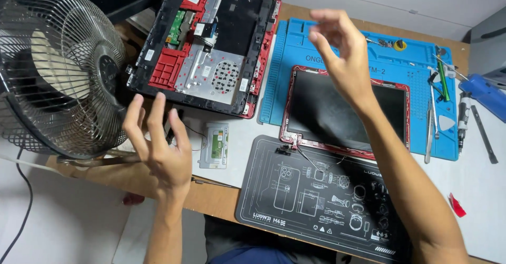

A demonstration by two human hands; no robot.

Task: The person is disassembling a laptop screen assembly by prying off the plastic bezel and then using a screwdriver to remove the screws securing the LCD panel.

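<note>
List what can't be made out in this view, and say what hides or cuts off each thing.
- Laptop screen panel: its middle is hidden by the right hand and forearm.
- Opened laptop base: its top is cut off by the frame edge.
- Fan: its left side is cut off.
- Small tools on the blue mat: too small to tell apart.
- Left hand: holds nothing.

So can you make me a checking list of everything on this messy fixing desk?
Surface: wooden table, with a blue mat and a black mat on it.
Job's things: opened red-and-black laptop base; laptop screen panel; small touchpad board.
Clutter: tweezers, green-handled tool, screwdriver, red pick.
Hands: left hand and right hand raised, fingers spread, holding nothing.
Cables: black cord; thin wires at the screen hinge.
Surroundings: metal fan, pale wall.
</note>
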